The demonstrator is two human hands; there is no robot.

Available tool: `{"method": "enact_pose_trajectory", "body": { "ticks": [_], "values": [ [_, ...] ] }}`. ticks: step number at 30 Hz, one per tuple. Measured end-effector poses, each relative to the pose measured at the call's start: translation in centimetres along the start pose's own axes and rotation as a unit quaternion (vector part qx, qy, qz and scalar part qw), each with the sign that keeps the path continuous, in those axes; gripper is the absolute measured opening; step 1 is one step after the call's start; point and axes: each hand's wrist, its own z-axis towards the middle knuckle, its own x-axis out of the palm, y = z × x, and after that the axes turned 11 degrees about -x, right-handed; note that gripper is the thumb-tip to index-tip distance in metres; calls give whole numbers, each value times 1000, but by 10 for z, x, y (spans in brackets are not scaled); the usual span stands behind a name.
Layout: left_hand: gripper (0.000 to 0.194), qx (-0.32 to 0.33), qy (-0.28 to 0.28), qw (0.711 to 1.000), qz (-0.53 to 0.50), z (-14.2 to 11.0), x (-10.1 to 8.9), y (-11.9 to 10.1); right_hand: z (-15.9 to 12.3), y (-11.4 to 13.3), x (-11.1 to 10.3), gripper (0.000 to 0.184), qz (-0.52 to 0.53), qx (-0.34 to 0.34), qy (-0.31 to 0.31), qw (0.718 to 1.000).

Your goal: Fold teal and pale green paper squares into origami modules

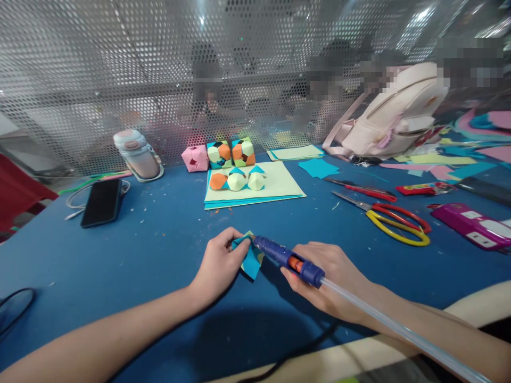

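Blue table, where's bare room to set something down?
The blue table has its widest free patch between the phone and the left hand, bar tiny scraps. A smaller one lies between the right hand and the yellow-and-red scissors. Far right is crowded: purple case, paper strips, backpack.

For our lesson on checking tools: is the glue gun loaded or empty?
Loaded: a long, clear glue stick juts from the back of the glue gun in the right hand.
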Motion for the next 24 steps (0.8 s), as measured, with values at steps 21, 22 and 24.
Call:
{"method": "enact_pose_trajectory", "body": {
  "ticks": [21,22,24],
  "values": [
    [20,20,-6,999,26,0,1,1,2,2,-1,21,0,-16,-30,999],
    [20,20,-5,999,24,0,1,1,2,2,-1,21,-2,-16,-30,999],
    [21,23,-5,999,27,0,1,1,2,2,-1,22,-3,-16,-27,1000]
  ]
}}
